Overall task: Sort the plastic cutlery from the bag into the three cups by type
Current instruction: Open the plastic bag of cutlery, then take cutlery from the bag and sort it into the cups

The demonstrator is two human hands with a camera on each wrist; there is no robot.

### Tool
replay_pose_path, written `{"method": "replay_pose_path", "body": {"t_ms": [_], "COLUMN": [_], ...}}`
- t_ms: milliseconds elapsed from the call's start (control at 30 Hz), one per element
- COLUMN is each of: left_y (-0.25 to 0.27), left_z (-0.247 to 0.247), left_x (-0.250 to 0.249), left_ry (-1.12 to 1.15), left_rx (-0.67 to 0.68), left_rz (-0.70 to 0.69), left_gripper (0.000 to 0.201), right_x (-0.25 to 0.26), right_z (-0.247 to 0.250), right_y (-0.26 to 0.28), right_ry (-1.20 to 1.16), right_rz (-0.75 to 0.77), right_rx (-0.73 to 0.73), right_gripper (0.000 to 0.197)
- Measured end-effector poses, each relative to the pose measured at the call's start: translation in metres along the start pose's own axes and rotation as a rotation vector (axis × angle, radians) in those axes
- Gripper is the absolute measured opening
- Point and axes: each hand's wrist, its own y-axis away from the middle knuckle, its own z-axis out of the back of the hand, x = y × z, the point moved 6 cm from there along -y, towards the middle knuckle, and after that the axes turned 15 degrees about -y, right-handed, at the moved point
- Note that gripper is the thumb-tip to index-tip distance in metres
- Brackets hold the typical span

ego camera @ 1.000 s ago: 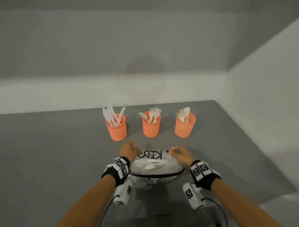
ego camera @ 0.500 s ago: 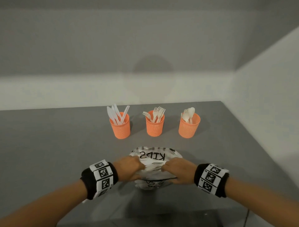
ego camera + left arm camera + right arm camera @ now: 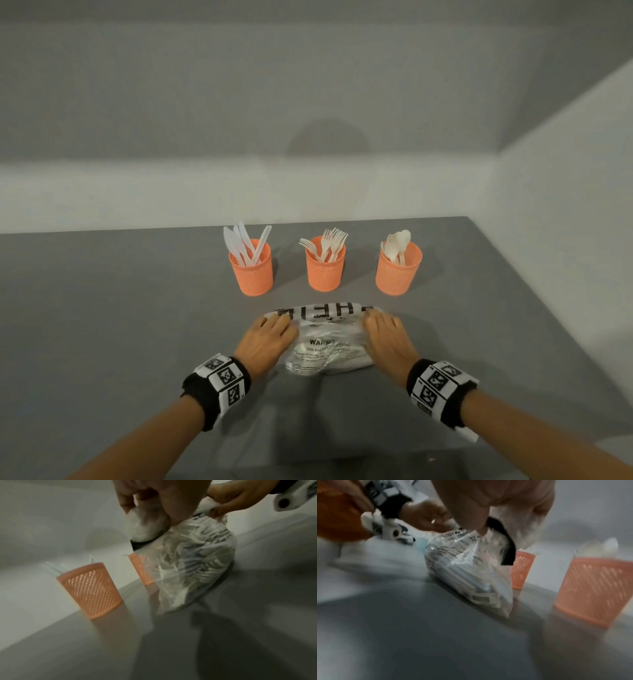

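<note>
A clear plastic bag (image 3: 325,346) printed with black lettering, with white cutlery inside, lies on the grey table (image 3: 120,325) in front of the person, just short of the row of cups. The left hand (image 3: 265,342) pinches the bag's left side with curled fingers, and the right hand (image 3: 388,339) pinches its right side the same way, so each grip is closed on the plastic. Behind the bag stand three orange mesh cups, apart from one another. The left cup (image 3: 252,270) holds white knives (image 3: 243,243), the middle cup (image 3: 325,269) holds white forks (image 3: 329,241), and the right cup (image 3: 398,272) holds white spoons (image 3: 395,245). Both wrists wear black bands with black-and-white square markers (image 3: 222,380). Pale walls rise behind and to the right of the table.
</note>
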Motion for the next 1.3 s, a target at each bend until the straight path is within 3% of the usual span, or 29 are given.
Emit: {"method": "replay_pose_path", "body": {"t_ms": [67,133,200,267,300,367,433,500,600,733,800,900,967,1033,1100,1167,1300], "left_y": [0.015,0.027,0.030,0.028,0.025,0.021,0.024,0.023,0.011,-0.007,-0.011,-0.012,-0.013,-0.012,-0.012,-0.011,-0.011], "left_z": [-0.012,-0.013,-0.008,0.000,0.001,-0.001,-0.011,-0.016,-0.010,-0.007,-0.010,-0.014,-0.014,-0.012,-0.012,-0.012,-0.009], "left_x": [-0.003,-0.003,0.004,0.009,0.008,0.006,0.000,-0.003,0.006,0.013,0.011,0.013,0.017,0.018,0.018,0.016,0.013], "left_ry": [0.160,0.380,0.508,0.439,0.383,0.314,0.369,0.470,0.612,0.669,0.695,0.721,0.713,0.697,0.684,0.686,0.698], "left_rx": [0.066,0.117,0.093,0.046,0.059,0.175,0.401,0.544,0.453,0.345,0.374,0.407,0.390,0.366,0.365,0.383,0.390], "left_rz": [0.045,0.125,0.324,0.483,0.525,0.628,0.712,0.757,0.834,0.801,0.781,0.785,0.809,0.828,0.830,0.818,0.753], "left_gripper": [0.008,0.025,0.048,0.044,0.035,0.022,0.031,0.044,0.050,0.052,0.049,0.047,0.044,0.040,0.040,0.045,0.051], "right_x": [0.000,0.003,0.001,0.000,0.003,0.003,-0.008,-0.018,-0.018,-0.019,-0.019,0.000,0.024,0.042,0.041,0.028,0.020], "right_z": [-0.009,-0.007,0.004,0.009,0.009,-0.001,-0.010,-0.014,-0.003,0.009,0.013,0.026,0.029,0.020,0.000,-0.020,-0.038], "right_y": [0.015,0.021,0.016,0.009,0.003,-0.005,-0.006,-0.006,-0.012,-0.013,-0.008,-0.009,-0.015,-0.022,-0.033,-0.042,-0.051], "right_ry": [-0.242,-0.456,-0.481,-0.327,-0.233,-0.162,-0.255,-0.429,-0.532,-0.625,-0.462,0.043,0.149,0.119,-0.015,-0.128,-0.108], "right_rz": [0.019,0.027,-0.009,-0.053,-0.054,-0.108,-0.260,-0.403,-0.436,-0.445,-0.440,-0.269,-0.068,0.064,-0.003,-0.147,-0.269], "right_rx": [0.130,0.164,0.043,-0.080,-0.070,0.011,0.130,0.206,0.112,0.145,0.238,0.121,0.006,0.097,0.274,0.400,0.530], "right_gripper": [0.043,0.062,0.059,0.040,0.031,0.024,0.020,0.029,0.056,0.065,0.067,0.055,0.042,0.029,0.035,0.056,0.083]}}
